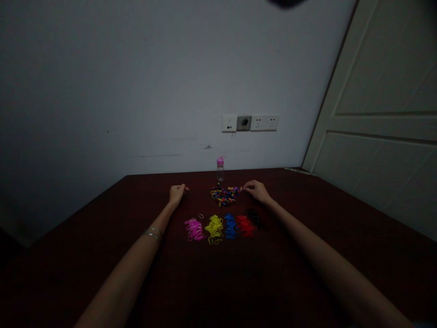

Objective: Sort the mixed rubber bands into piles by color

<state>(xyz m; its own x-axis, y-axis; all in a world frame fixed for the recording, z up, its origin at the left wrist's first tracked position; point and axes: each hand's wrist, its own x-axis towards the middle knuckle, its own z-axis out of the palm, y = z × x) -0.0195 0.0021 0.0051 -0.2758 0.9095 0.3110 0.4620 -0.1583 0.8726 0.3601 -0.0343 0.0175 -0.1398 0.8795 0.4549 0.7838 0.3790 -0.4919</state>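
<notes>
A mixed pile of small coloured rubber bands (223, 195) lies near the middle of the table. At its right edge, my right hand (256, 190) has thumb and fingers pinched on a rubber band (241, 188). My left hand (177, 193) rests on the table to the left of the pile, apart from it, its fingers curled in with nothing visible in them. Closer to me lie sorted heaps of bands: pink (194, 229), yellow (215, 226), blue (231, 226), red (245, 226) and black (254, 217).
Behind the mixed pile stands a small clear bottle (220, 173) with a pink lid. The dark red table (218, 282) meets a wall with sockets (264, 123). A pale door (382, 114) is on the right. Loose bands (200, 216) lie beside the heaps.
</notes>
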